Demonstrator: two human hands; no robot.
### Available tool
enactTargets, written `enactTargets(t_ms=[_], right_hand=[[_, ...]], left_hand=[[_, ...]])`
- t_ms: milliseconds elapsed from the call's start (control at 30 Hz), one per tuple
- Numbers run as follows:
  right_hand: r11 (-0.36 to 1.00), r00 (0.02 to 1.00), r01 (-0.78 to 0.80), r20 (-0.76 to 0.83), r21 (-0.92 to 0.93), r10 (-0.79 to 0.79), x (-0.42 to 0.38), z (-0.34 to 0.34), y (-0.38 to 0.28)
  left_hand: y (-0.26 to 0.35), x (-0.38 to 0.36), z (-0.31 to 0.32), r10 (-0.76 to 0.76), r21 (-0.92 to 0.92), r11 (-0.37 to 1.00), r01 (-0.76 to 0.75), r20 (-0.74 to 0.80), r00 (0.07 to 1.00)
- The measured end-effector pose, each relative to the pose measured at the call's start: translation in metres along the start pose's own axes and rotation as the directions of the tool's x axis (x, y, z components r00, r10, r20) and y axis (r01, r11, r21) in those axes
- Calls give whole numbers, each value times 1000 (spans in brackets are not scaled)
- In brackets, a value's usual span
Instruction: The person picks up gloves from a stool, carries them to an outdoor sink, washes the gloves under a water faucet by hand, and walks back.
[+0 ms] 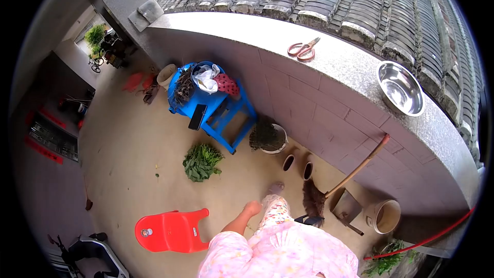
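My left hand hangs low beside my patterned trousers, small in view, its fingers curled in and nothing visible in it. My right hand is out of view. A bundle of leafy greens lies on the floor ahead and to the left of that hand. To its lower left is a red plastic chair. Red-handled scissors and a shiny metal bowl rest on the wall ledge.
A blue stool and blue tub hold dried plants, cloths and a black phone. Along the wall are a bucket, boots, a broom, a dustpan and another bucket.
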State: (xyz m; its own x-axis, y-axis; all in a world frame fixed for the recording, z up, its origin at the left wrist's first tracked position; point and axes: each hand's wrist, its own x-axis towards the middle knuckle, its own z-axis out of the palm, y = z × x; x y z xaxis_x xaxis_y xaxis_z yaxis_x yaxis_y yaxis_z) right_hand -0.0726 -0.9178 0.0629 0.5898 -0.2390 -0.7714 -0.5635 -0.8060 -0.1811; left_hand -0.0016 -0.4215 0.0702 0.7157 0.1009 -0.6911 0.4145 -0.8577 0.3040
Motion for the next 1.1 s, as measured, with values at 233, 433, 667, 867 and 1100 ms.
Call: enactTargets(t_ms=[233,433,667,867,1100], right_hand=[[896,993,-104,101,432,66,-48,-7,-167],[949,929,136,295,283,-222,-19,97,-211],[793,748,486,294,368,-595,-30,117,-193],[896,965,122,161,427,-208,-64,110,-207],[933,998,29,-57,358,-9,-45,130,-169]], left_hand=[[-43,39,-36,17,-421,897,134,336,942],[-12,0,-141,63,-386,880,278,673,737],[-64,40,-118,322,-16,936,-351,443,837],[-53,17,-146,113,-22,994,-111,129,985],[-101,5,-169,-182,-261,951,166,-36,983]])
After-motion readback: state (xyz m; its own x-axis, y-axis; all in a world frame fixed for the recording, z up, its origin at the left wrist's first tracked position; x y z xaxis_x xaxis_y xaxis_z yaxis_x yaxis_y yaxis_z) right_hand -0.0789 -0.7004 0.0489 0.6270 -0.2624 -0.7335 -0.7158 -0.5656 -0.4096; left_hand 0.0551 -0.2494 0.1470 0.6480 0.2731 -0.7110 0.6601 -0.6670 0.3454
